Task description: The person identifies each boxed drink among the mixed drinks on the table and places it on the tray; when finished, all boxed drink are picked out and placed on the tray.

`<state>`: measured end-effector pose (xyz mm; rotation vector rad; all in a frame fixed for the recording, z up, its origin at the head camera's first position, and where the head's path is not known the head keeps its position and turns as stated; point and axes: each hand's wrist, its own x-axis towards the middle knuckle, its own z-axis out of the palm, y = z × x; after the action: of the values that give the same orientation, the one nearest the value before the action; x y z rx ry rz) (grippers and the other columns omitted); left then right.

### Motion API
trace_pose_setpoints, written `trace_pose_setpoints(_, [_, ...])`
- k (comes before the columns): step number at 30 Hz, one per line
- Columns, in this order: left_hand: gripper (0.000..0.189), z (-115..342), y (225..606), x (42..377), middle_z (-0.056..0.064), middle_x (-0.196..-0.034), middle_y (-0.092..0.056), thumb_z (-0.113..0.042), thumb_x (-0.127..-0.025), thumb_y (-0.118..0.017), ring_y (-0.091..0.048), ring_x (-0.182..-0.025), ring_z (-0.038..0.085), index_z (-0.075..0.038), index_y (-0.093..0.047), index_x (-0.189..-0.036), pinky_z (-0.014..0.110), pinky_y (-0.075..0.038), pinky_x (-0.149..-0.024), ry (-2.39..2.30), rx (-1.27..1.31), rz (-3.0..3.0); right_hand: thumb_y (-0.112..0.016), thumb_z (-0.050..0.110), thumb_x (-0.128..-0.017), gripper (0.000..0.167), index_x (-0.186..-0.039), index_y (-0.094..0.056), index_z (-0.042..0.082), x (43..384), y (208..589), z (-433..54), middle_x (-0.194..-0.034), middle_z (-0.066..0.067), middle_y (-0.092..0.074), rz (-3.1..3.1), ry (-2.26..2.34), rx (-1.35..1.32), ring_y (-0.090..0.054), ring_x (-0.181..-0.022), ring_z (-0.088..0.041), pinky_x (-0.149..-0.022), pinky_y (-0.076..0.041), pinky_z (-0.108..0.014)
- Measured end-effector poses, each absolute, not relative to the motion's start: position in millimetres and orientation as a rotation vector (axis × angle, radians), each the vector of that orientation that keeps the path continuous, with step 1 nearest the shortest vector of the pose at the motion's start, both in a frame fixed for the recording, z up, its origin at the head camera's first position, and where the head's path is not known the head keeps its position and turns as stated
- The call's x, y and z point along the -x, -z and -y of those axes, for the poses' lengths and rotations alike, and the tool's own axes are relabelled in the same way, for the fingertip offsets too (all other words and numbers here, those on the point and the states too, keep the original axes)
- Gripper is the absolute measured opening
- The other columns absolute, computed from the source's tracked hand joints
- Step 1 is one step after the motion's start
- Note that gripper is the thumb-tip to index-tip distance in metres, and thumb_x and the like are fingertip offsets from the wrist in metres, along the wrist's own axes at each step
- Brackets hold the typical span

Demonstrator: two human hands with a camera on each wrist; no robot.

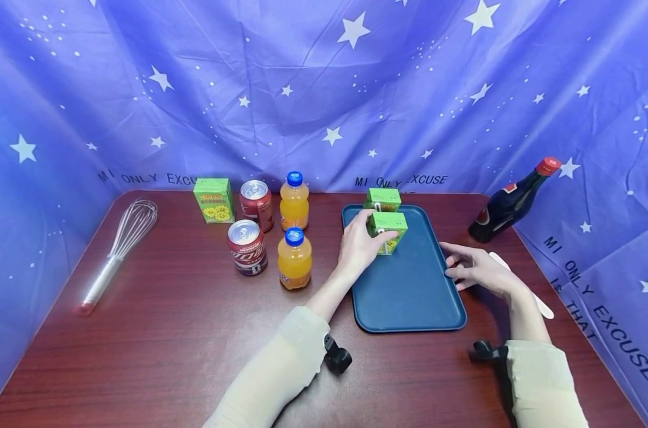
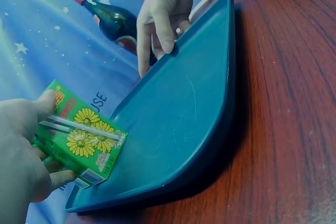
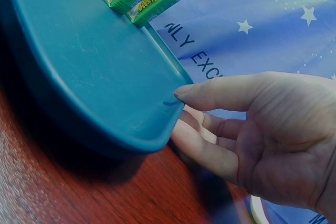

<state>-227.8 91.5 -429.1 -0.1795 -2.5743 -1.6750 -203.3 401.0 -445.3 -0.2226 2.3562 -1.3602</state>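
Observation:
My left hand (image 1: 358,241) grips a green drink carton (image 2: 86,132) with yellow flowers and a straw on its side, upright at the left part of the blue tray (image 1: 409,291). Just behind it a second green carton (image 1: 384,199) stands at the tray's far end, partly hidden by the first. At the tray's right edge, my right hand (image 1: 481,270) pinches the rim; in the right wrist view the thumb lies over the rim and the fingers (image 3: 202,148) are underneath.
Left of the tray stand two orange drink bottles (image 1: 295,261), two red cans (image 1: 247,249) and another green carton (image 1: 214,202). A whisk (image 1: 118,255) lies far left. On the right are a dark red-capped bottle (image 1: 508,205) and a white utensil (image 1: 543,306), partly behind my right hand.

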Motion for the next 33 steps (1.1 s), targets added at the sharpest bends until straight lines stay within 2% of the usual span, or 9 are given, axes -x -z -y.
trace_pose_setpoints(4, [0.067, -89, 428, 226, 0.004, -0.147, -0.06, -0.043, -0.088, -0.08, -0.058, -0.136, 0.024, -0.019, -0.055, -0.145, 0.045, -0.051, -0.11, 1.716, 0.191, 2.56, -0.068, 0.01, -0.098, 0.074, -0.16, -0.029, 0.002, 203, 446, -402, -0.108, -0.01, -0.055, -2.356, 1.363, 0.222, -0.068, -0.083, -0.007, -0.07, -0.065, -0.039])
trace_pose_setpoints(9, [0.061, -84, 424, 222, 0.005, -0.145, -0.061, -0.044, -0.092, -0.075, -0.056, -0.136, 0.024, -0.021, -0.055, -0.146, 0.048, -0.049, -0.11, 1.78, 0.222, 2.477, -0.068, 0.01, -0.098, 0.074, -0.16, -0.029, 0.002, 203, 446, -402, -0.108, -0.01, -0.055, -2.36, 1.362, 0.221, -0.068, -0.083, -0.007, -0.071, -0.065, -0.039])
trace_pose_setpoints(14, [0.056, -80, 414, 217, 0.0, -0.145, -0.061, -0.042, -0.097, -0.069, -0.054, -0.14, 0.021, -0.02, -0.055, -0.147, 0.046, -0.045, -0.116, 1.79, 0.299, 2.391, -0.068, 0.01, -0.098, 0.073, -0.16, -0.029, 0.002, 203, 446, -403, -0.107, -0.009, -0.055, -2.368, 1.356, 0.227, -0.067, -0.082, -0.007, -0.07, -0.065, -0.039])
trace_pose_setpoints(21, [0.051, -72, 390, 204, 0.003, -0.142, -0.061, -0.037, -0.101, -0.064, -0.055, -0.137, 0.024, -0.015, -0.055, -0.146, 0.047, -0.045, -0.116, 1.818, 0.421, 2.294, -0.068, 0.01, -0.098, 0.073, -0.16, -0.029, 0.003, 203, 446, -402, -0.108, -0.011, -0.055, -2.368, 1.352, 0.224, -0.068, -0.083, -0.007, -0.071, -0.065, -0.039])
trace_pose_setpoints(28, [0.042, -63, 364, 193, 0.002, -0.138, -0.064, -0.034, -0.103, -0.061, -0.057, -0.134, 0.017, -0.017, -0.058, -0.142, 0.039, -0.044, -0.118, 1.785, 0.5, 2.219, -0.068, 0.01, -0.098, 0.073, -0.161, -0.03, 0.004, 204, 446, -401, -0.109, -0.012, -0.055, -2.363, 1.361, 0.212, -0.069, -0.084, -0.008, -0.071, -0.065, -0.039])
trace_pose_setpoints(33, [0.037, -56, 348, 188, 0.005, -0.133, -0.066, -0.026, -0.104, -0.06, -0.059, -0.13, 0.016, -0.013, -0.059, -0.138, 0.038, -0.046, -0.117, 1.837, 0.569, 2.094, -0.068, 0.01, -0.098, 0.073, -0.16, -0.03, 0.004, 204, 446, -400, -0.109, -0.012, -0.054, -2.36, 1.36, 0.203, -0.068, -0.084, -0.007, -0.072, -0.065, -0.039])
